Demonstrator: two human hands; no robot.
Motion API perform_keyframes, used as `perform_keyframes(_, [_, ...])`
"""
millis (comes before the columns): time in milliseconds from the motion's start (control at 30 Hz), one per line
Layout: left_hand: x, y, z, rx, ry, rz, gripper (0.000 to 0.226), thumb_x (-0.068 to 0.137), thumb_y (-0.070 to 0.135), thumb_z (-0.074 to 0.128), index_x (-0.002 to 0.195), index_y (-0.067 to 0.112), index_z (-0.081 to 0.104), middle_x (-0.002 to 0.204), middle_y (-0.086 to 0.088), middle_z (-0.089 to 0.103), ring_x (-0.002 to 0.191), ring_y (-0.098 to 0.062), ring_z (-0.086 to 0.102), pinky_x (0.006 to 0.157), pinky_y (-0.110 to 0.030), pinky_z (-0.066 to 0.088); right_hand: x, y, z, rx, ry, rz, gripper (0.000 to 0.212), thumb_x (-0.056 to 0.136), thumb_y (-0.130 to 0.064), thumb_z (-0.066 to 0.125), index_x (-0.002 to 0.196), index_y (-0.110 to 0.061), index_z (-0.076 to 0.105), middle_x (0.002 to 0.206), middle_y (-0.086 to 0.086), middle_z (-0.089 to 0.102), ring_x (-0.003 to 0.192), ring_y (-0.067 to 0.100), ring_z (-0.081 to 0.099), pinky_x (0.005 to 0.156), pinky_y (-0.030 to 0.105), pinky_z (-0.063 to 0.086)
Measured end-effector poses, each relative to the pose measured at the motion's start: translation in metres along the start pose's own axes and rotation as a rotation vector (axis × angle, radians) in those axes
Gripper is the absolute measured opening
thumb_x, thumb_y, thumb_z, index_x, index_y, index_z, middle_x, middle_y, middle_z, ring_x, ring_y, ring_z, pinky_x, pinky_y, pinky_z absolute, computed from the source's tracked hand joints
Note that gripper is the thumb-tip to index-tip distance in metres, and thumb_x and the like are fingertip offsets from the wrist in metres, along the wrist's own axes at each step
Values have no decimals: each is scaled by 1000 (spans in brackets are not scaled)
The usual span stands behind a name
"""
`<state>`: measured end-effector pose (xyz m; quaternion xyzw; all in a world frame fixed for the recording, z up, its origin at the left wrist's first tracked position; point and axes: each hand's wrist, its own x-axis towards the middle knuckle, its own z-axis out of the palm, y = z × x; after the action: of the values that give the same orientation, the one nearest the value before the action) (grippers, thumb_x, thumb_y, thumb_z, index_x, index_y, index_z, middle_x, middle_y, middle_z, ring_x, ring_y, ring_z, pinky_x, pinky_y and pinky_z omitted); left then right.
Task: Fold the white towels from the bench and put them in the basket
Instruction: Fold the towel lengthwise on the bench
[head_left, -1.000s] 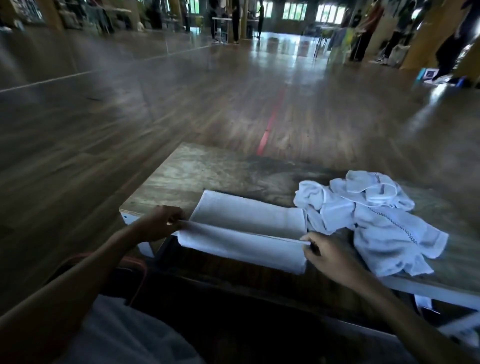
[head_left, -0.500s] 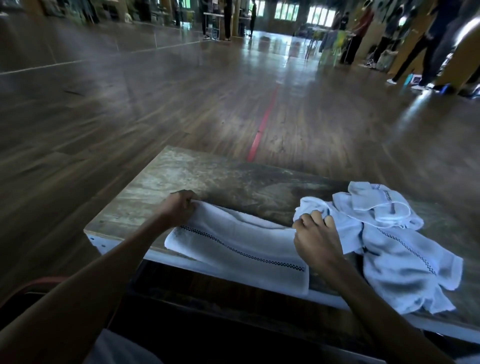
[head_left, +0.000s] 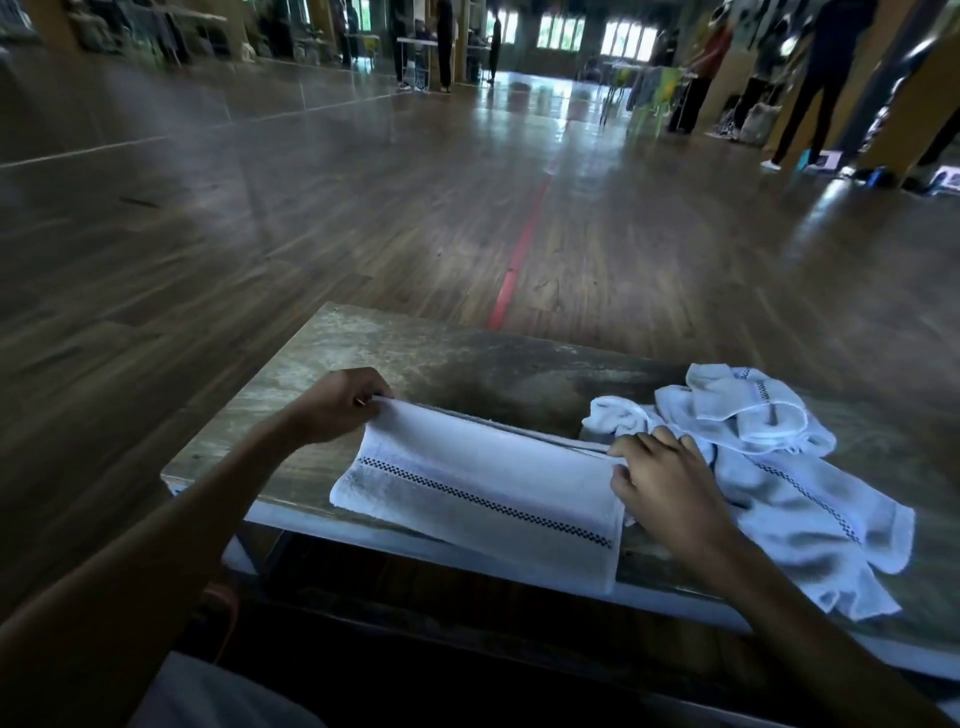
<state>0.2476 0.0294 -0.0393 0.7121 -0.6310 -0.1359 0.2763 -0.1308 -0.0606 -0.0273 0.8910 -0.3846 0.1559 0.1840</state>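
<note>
Your white towel (head_left: 483, 493) lies folded into a long strip with a dark checked stripe, and its near edge hangs over the front of the bench (head_left: 415, 358). Your left hand (head_left: 340, 410) pinches its ten o'clock corner and your right hand (head_left: 665, 483) pinches its two o'clock corner. Crumpled towels (head_left: 779, 467) lie at three o'clock.

One wooden worktop (head_left: 426, 358). One folded towel (head_left: 483, 483), white, and one crumpled heap (head_left: 779, 467) of white towels beside it — the number in the heap cannot be told. Two bare hands: left grip (head_left: 337, 405), right grip (head_left: 665, 483). One red floor line (head_left: 519, 249).
</note>
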Motion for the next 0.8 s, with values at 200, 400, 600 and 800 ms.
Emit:
perform_keyframes(200, [-6,74,-78,-198,216,133,27,81,-2,68,79,24,65,76,17,70,72,0,64,70,-16,50,29,48,-95,162,163,85,27,72,-11,62,99,-6,65,76,13,68,81,35,63,73,42,48])
perform_keyframes(400, [2,152,-154,-255,402,226,26,74,12,69,78,37,67,83,7,72,79,-14,65,79,-34,52,70,87,-189,261,167,87,16,83,-13,60,99,-14,66,100,5,66,93,27,59,78,34,37])
perform_keyframes(600, [-1,171,-183,-29,223,184,33,74,9,76,104,16,68,97,-11,70,88,-28,66,81,-33,54,74,100,-216,446,38,46,10,84,-13,62,84,-22,62,73,-14,58,63,4,53,59,30,40])
perform_keyframes(800, [-5,128,-155,412,92,89,21,77,7,65,96,5,74,96,-10,73,82,-16,67,63,-9,37,96,68,-165,687,-346,-1,11,84,-11,64,82,-20,68,83,-6,69,77,9,62,72,25,46])
